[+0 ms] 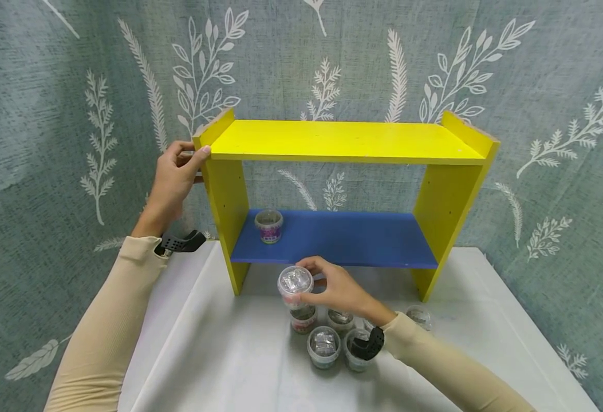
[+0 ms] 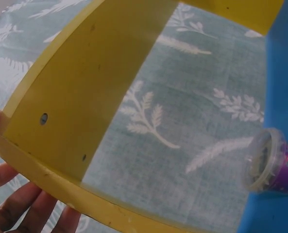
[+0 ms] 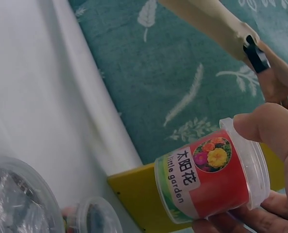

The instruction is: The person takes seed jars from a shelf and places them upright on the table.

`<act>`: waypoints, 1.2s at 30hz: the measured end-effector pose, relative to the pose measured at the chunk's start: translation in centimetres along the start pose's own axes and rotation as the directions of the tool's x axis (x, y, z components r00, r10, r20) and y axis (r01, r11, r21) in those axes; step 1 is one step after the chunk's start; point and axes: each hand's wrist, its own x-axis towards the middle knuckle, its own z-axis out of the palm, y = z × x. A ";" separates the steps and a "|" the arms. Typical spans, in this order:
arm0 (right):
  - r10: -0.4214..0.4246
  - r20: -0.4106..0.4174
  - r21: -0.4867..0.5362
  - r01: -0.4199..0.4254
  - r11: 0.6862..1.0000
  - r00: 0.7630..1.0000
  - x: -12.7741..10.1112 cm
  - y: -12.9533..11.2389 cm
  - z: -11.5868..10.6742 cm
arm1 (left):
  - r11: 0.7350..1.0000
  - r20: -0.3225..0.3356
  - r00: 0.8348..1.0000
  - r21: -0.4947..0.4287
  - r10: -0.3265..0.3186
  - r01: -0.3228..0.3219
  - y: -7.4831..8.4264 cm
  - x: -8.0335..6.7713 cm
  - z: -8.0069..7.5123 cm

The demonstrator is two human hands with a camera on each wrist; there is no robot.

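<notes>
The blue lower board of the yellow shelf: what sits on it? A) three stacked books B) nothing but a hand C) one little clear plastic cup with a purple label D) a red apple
C: a single small clear plastic cup with a purple label stands near the left end of the blue lower board, while the right hand holds another cup in front of it.

Your head view looks down at the shelf point(image 1: 342, 171); both wrist views sit close, sharing its yellow side.
</notes>
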 end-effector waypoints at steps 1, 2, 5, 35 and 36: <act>0.002 0.004 -0.006 -0.002 1.000 1.000 0.0 0.0 0.1 | 1.000 -0.001 1.000 0.001 -0.001 0.001 0.0 0.0 0.0; 0.001 0.007 -0.012 -0.001 1.000 1.000 -0.1 0.0 0.2 | 1.000 -0.002 1.000 0.001 -0.002 0.002 -0.1 0.0 0.0; 0.005 0.019 -0.010 -0.005 1.000 1.000 -0.3 0.0 0.5 | 1.000 -0.003 1.000 0.002 -0.001 0.001 -0.1 0.0 0.0; -0.003 0.182 0.046 -0.006 0.999 0.983 -2.4 1.4 3.2 | 1.000 0.008 1.000 -0.018 -0.004 0.004 0.1 -0.1 -0.1; 0.000 0.188 0.037 -0.007 0.999 0.982 -2.4 1.5 3.3 | 1.000 0.007 1.000 -0.021 -0.003 0.003 0.1 -0.1 -0.1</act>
